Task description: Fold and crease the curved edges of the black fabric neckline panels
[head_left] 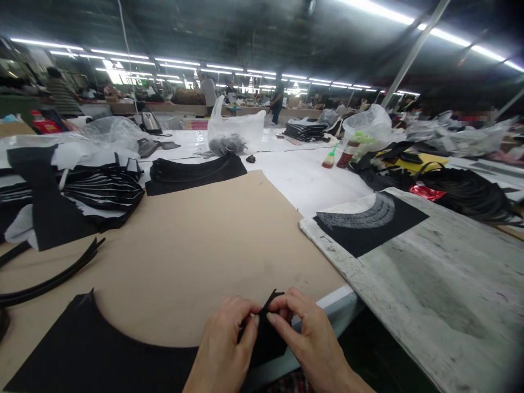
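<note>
A black sheet piece (135, 365) with a deep curved edge lies along the front of the brown board; whether it is fabric or leather I cannot tell. Near its right end, both hands pinch the top edge, where a narrow black tip sticks up between them. My left hand (227, 341) has thumb and forefinger closed on the edge. Just to the right, my right hand (305, 330) pinches the same edge, thumb and fingers together. The hands partly cover the piece there. Thin black strips (57, 281) curve across the board at the left.
Brown board (196, 240) covers the table before me. A grey-white stained board (429, 295) at right carries another black piece (380, 229) with a whitish arc. Stacked black pieces (102, 191), a plastic bag (237, 131) and a small bottle (329, 159) stand farther back. People are in the background.
</note>
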Demonstrator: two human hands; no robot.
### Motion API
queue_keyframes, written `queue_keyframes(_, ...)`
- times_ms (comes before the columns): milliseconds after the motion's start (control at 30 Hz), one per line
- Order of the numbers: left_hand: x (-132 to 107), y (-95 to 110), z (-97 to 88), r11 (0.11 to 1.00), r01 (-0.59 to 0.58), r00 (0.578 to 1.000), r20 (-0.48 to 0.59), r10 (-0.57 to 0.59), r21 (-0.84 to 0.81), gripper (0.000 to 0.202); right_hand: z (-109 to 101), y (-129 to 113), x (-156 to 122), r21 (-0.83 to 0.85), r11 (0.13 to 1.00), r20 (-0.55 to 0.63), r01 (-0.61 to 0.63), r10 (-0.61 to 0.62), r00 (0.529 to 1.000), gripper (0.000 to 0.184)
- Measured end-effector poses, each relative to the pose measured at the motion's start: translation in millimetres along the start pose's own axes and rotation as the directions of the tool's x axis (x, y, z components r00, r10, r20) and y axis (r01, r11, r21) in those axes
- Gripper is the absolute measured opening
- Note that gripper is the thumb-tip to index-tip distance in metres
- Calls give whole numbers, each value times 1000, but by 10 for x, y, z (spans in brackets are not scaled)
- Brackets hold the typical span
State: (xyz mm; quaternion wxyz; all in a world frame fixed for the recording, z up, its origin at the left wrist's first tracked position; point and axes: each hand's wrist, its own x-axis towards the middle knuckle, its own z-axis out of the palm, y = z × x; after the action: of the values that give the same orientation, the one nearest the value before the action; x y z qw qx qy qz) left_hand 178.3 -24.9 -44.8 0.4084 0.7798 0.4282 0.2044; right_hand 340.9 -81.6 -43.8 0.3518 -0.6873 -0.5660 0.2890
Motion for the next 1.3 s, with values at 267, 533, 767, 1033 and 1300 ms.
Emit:
queue_keyframes(267, -45, -89, 51, 947, -256, 955, -103, 279, 197, 19, 110, 1, -30, 90, 996, -67, -5, 11, 998, 13)
queue_keyframes(533, -31, -77, 42, 909, -309, 927, -124, 353, 281, 19, 153, 31, -15, 67, 994, -99, 83, -76, 992, 15)
queue_keyframes(767, -55, -111, 44, 933, -275, 941, -132, 310, 231, 17, 168, 28, -24, 101, 989, -98, 111, -101, 990, 16)
queue_keyframes(1033, -68, -87, 53, 964, -211, 952, -191, 241, 163, 18, 161, 83, -27, 84, 989, -90, 119, -111, 990, 17)
queue_keyframes(1300, -60, -54, 29, 980, -171, 970, -158, 186, 106, 20, 113, 86, -84, 75, 989, -79, 127, -121, 990, 16)
